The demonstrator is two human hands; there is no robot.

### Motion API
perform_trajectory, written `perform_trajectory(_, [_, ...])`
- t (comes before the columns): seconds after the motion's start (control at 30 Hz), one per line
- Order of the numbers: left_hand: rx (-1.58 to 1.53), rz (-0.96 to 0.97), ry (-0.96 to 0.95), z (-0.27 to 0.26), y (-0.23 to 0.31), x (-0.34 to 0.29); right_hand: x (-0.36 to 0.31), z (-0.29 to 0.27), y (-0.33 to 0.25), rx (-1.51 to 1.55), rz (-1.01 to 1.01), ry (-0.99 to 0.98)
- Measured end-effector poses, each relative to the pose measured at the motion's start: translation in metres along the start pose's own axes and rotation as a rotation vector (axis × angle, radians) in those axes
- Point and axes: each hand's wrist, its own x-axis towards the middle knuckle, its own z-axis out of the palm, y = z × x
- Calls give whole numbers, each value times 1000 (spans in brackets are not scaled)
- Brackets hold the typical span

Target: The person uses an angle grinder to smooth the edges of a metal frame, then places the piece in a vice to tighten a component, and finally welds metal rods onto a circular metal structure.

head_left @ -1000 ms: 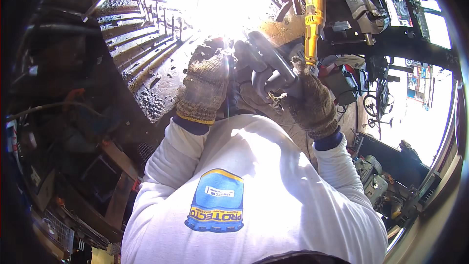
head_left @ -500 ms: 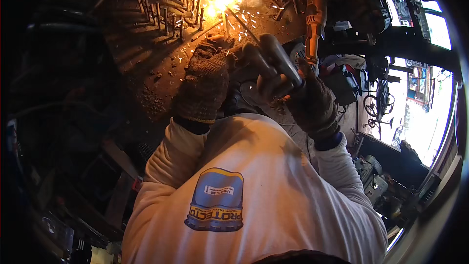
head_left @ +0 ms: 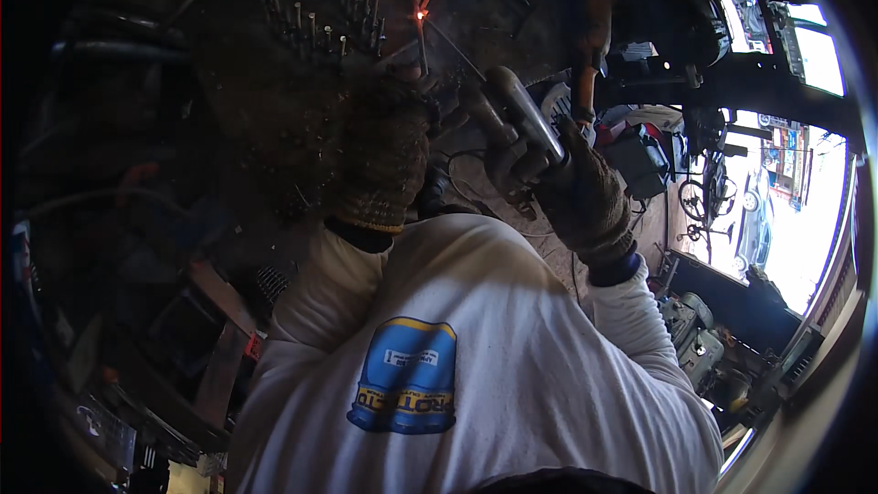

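My left hand (head_left: 380, 151), in a dark knitted work glove, is closed at the lower end of a short metal rod (head_left: 422, 48); its fingertips are in shadow. At the rod's upper end a small spot glows red-orange. My right hand (head_left: 585, 192), gloved too, grips a welding electrode holder (head_left: 523, 110) with a thick metal body. From it a thin welding electrode (head_left: 455, 48) slants up and left, its tip close to the glowing spot. Several short metal rods (head_left: 352, 0) stand upright in rows on the dark work surface to the left.
An orange, long-bodied power tool (head_left: 594, 27) lies beyond my right hand. Farther right are a dark boxy case (head_left: 640, 165), a bicycle (head_left: 709, 206) and a bright opening with a car (head_left: 754, 220) outside. Grey machinery (head_left: 695, 338) stands near my right elbow.
The bright arc and flying sparks have gone out, leaving a small red glow and a much darker scene. Both hands stay in nearly the same place.
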Motion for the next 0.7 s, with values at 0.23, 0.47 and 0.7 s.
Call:
perform_trajectory(0.23, [-323,-113,-25,2,2,1,2,5,2,-49,41,-2])
perform_trajectory(0.47, [-93,-35,-11,-9,-7,-3,10,-3,-6,-17,56,-82])
perform_trajectory(0.7, [1493,433,-195,-20,-2,-10,-1,6,12,17,92,-105])
